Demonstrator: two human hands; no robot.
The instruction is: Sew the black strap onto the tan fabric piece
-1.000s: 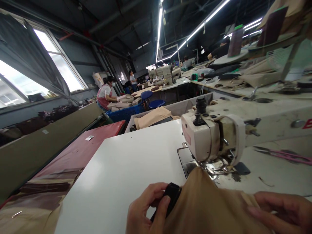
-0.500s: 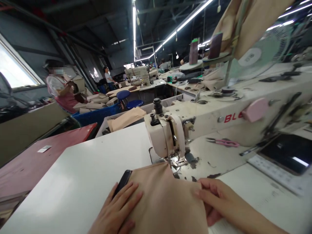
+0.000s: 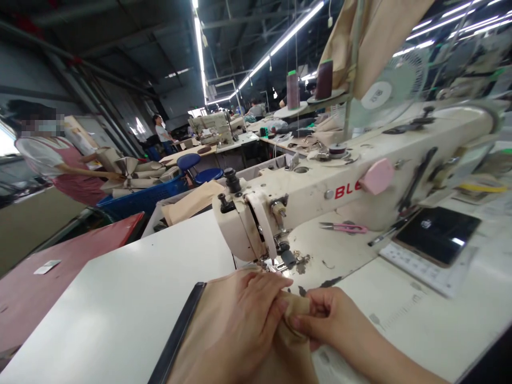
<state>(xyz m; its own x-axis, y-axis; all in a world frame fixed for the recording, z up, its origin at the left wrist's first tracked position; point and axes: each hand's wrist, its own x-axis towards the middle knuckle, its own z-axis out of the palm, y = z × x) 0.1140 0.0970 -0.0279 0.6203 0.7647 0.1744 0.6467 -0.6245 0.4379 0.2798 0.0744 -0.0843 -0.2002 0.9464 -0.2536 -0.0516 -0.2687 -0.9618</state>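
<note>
A tan fabric piece (image 3: 200,341) with a black strip (image 3: 178,333) along its left edge lies on the white table (image 3: 120,298), in front of the presser foot of a cream sewing machine (image 3: 320,197). My left hand (image 3: 244,314) rests on top of the fabric with its fingers curled over a bunched fold. My right hand (image 3: 328,320) pinches the same fold from the right, thumb and fingers closed on it. Both hands meet just below the needle area (image 3: 280,261).
Pink thread snips (image 3: 344,228) lie on the machine bed. A phone (image 3: 438,234) rests on a ruler-like pad at right. A fan (image 3: 394,88) and thread cones (image 3: 294,90) stand behind. A person in a pink apron (image 3: 60,160) works at left, by a blue crate (image 3: 140,197).
My hands went from lying flat and apart on the fabric to meeting at its top edge and pinching a fold. The view has swung further right.
</note>
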